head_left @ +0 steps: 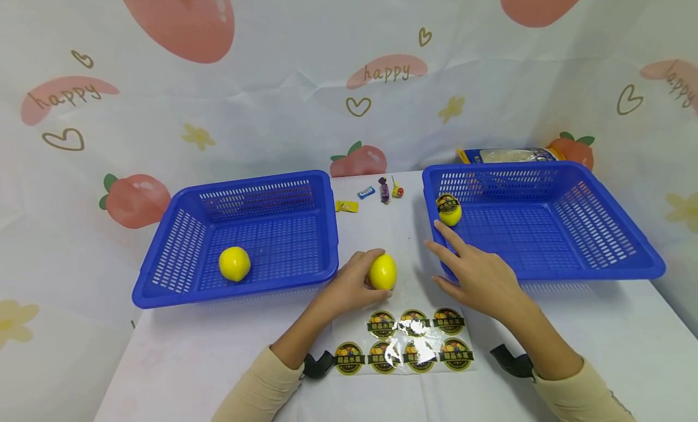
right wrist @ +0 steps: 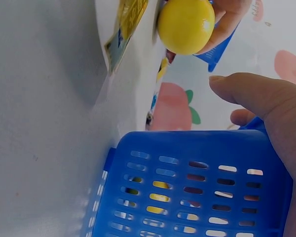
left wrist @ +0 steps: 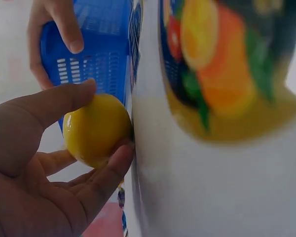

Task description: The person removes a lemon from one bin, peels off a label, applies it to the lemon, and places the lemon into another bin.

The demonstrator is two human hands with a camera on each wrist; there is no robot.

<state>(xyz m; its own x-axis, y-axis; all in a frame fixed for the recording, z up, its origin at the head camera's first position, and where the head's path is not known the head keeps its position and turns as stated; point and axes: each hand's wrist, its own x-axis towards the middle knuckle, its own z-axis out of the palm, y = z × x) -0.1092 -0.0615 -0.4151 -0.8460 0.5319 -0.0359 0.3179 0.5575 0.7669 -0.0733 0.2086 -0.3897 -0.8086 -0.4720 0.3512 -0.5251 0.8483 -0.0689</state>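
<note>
My left hand [head_left: 349, 285] grips a plain yellow lemon [head_left: 383, 271] on the white table between two blue baskets; in the left wrist view thumb and fingers curl round the lemon [left wrist: 96, 129]. My right hand [head_left: 471, 270] hovers with fingers spread over the near left corner of the right basket [head_left: 600, 267], holding nothing. Inside that basket lies a lemon with a sticker [head_left: 449, 209]. A bare lemon [head_left: 234, 264] lies in the left basket [head_left: 163, 288]. A sticker sheet [head_left: 406, 340] with round fruit labels lies in front of my hands.
Several wrapped candies [head_left: 384, 191] lie at the back between the baskets. A blue and yellow packet [head_left: 507, 156] stands behind the right basket. A strawberry-print cloth [head_left: 272, 107] hangs behind the table.
</note>
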